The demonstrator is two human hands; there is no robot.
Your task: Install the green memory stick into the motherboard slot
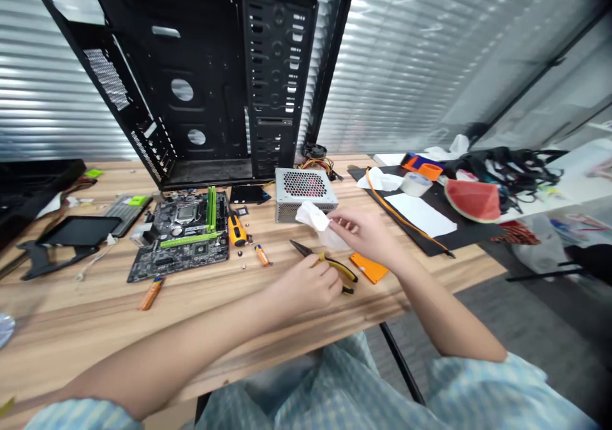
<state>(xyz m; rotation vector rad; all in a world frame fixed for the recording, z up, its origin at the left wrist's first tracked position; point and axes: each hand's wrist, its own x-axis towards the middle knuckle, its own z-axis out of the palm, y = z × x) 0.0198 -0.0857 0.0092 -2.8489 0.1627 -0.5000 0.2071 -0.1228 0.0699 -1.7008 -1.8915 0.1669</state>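
The person's right grip pinches a white tissue near its edge, fingertips almost meeting, probably because it is flimsy, while the left grip, just beside, curls closed over pliers (nose pointing away, presumably for a safer hold).

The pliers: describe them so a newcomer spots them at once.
On the wooden table, find the grey metal box. Nearer the wearer, partly covered by the left hand, are the pliers. Yellow-and-black handles and a dark, pointed nose distinguish them from the flat orange piece.
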